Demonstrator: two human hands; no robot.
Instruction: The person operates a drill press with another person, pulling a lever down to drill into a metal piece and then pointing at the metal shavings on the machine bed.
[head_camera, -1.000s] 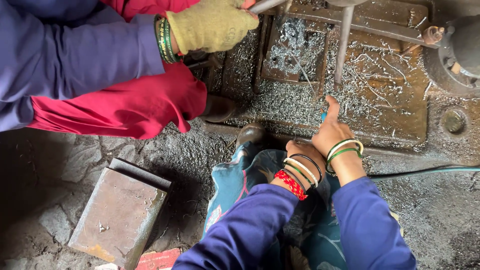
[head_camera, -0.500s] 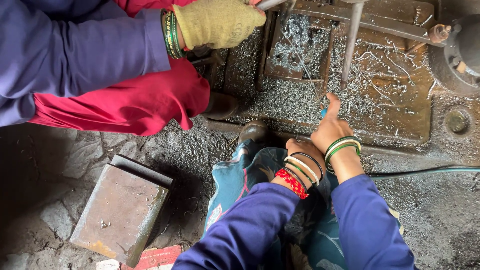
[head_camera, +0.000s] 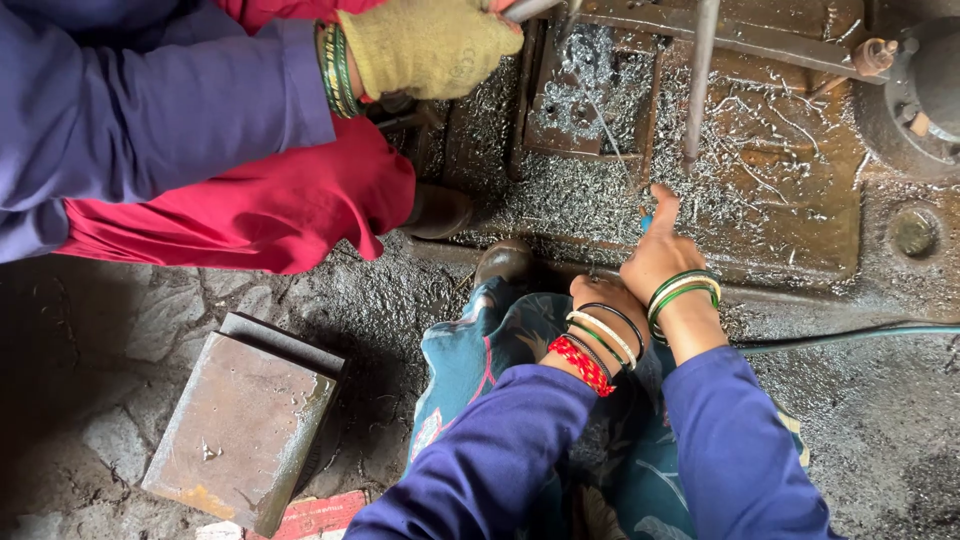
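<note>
My right hand (head_camera: 662, 262) rests at the front edge of a rusty machine bed (head_camera: 800, 215) strewn with metal shavings. Its thumb points up and its fingers are curled on a small blue thing (head_camera: 646, 222). My left hand (head_camera: 598, 293) is tucked just left of the right wrist, curled downward, and its fingers are hidden. Both wrists wear bangles and blue sleeves. A co-worker's yellow-gloved hand (head_camera: 430, 45) grips a metal bar (head_camera: 530, 10) at the top. A vertical steel rod (head_camera: 700, 80) stands over the bed.
A rusty steel block (head_camera: 240, 430) lies on the dark gritty floor at lower left, with a red flat piece (head_camera: 320, 515) beside it. The co-worker's red-clad leg (head_camera: 270, 205) and boot (head_camera: 440, 210) crowd the left. A teal hose (head_camera: 860, 335) runs along the right.
The gloved hand has drifted slightly up and right. My hands have stayed nearly still at the bed's edge.
</note>
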